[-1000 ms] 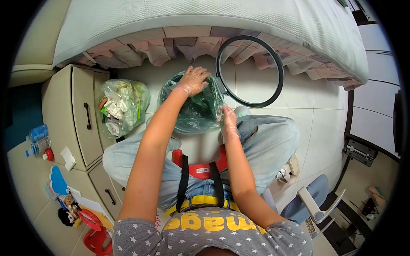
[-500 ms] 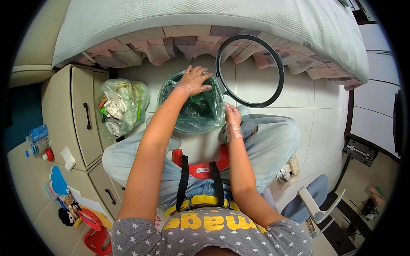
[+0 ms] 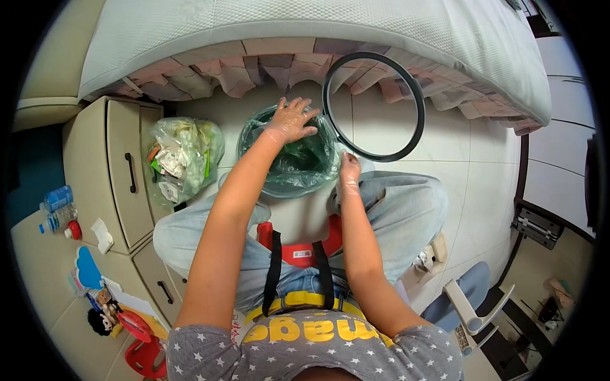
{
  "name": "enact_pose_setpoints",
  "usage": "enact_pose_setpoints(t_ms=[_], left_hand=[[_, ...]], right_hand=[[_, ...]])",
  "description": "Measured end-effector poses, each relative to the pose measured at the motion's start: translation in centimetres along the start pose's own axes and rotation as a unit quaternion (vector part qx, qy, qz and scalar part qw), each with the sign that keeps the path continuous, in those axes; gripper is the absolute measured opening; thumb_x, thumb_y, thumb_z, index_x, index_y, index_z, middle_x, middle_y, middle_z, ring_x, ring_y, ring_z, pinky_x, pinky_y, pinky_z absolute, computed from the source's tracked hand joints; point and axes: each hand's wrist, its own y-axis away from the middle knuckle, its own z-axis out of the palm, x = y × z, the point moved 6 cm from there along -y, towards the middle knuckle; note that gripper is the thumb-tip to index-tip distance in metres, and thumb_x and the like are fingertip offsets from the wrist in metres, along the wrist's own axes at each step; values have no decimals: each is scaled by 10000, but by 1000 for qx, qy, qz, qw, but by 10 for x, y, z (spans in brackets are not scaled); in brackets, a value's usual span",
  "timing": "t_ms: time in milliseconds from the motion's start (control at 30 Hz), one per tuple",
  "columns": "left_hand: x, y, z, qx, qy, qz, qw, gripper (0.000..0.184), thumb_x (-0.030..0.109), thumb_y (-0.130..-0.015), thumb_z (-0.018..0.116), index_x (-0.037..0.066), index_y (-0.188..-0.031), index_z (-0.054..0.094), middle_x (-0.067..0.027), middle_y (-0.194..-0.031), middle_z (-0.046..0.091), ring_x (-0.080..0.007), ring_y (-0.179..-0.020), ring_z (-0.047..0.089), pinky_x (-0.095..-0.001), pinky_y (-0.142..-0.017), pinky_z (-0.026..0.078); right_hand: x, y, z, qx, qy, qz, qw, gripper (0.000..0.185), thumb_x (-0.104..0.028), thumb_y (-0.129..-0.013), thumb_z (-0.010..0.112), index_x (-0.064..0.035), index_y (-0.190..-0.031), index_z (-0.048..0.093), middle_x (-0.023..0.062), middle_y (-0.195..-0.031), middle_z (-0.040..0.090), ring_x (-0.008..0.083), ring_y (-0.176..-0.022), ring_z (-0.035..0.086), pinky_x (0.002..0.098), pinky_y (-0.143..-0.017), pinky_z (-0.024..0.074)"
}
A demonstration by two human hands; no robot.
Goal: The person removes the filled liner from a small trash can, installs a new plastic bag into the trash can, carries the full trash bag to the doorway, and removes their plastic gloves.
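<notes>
The bed [image 3: 305, 24] spans twelve o'clock, its skirt hanging to the tiled floor [image 3: 410, 130]. Below it stands the bin [image 3: 279, 190], lined with a green bag [image 3: 304, 166]. The black ring [image 3: 419, 120] lies at the bin's two o'clock, the clear bag of rubbish [image 3: 184, 159] at nine. Of the gloved hands, the left hand [image 3: 292, 122] spreads open over the bin's twelve o'clock rim; the right hand [image 3: 349, 167], fingers drawn together, pinches the green bag's edge toward three.
</notes>
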Motion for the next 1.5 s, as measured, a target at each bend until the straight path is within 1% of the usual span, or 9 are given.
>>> enact_pose_setpoints(t_ms=[367,633,700,833,900,1000,1033,1133,1500], left_hand=[[-4,-3,3,4,3,-1,1000,481,458,-837,392,247,-1268,361,-80,-1341,288,-254,-1251,235,-502,-1012,155],[-27,19,-16,171,125,-2,977,388,262,-827,456,124,-1190,444,-95,-1277,387,-280,-1182,345,-430,-996,236],[-53,57,-33,316,267,-74,907,321,133,-784,494,81,-1101,500,-122,-1163,481,-310,-1063,451,-391,-915,338],[-107,155,22,488,295,-279,772,293,71,-750,486,45,-1039,524,-163,-947,550,-306,-927,513,-368,-824,394],[-118,199,73,433,318,-432,724,257,91,-763,472,17,-1005,519,-149,-949,549,-286,-906,521,-357,-802,401],[-111,233,213,287,642,-543,460,285,208,-800,455,48,-1029,509,-102,-1025,530,-238,-979,488,-376,-821,382],[-94,235,256,193,758,-533,323,302,263,-818,434,77,-1045,503,-97,-1084,511,-237,-1061,454,-402,-861,355],[-22,236,182,126,883,-408,195,274,274,-811,465,101,-1018,508,-57,-1007,522,-212,-998,457,-406,-866,332],[-9,230,180,189,875,-397,203,234,260,-835,467,136,-1033,490,-12,-1040,507,-197,-1003,459,-393,-891,337]], right_hand=[[-7,-7,26,-31,196,-133,971,169,-135,-819,519,18,-850,585,123,-750,605,183,-680,555,282,-657,426],[23,6,14,-76,143,19,987,374,-385,-868,430,-37,-924,557,61,-785,583,191,-710,541,286,-681,424],[59,16,0,-16,-59,283,957,476,-462,-870,346,-33,-941,539,67,-778,576,223,-751,535,361,-700,438],[58,31,-15,-16,-75,296,952,377,-439,-865,352,-86,-818,475,39,-690,492,189,-654,492,371,-620,431],[52,46,-13,-26,-75,305,949,378,-433,-853,362,-74,-843,479,54,-725,501,199,-662,497,376,-627,429],[46,72,-13,-25,-83,318,944,380,-436,-837,386,-70,-869,484,66,-751,504,206,-674,496,378,-666,422],[47,79,-11,-57,-135,328,933,386,-442,-829,394,-72,-888,486,68,-776,508,208,-686,496,380,-690,416],[42,94,-6,-98,-162,323,927,380,-438,-818,415,-79,-918,488,61,-817,513,201,-708,497,371,-731,402],[20,96,-4,-80,-54,249,964,138,-167,-770,583,-97,-865,512,11,-732,524,134,-640,526,256,-537,442]])
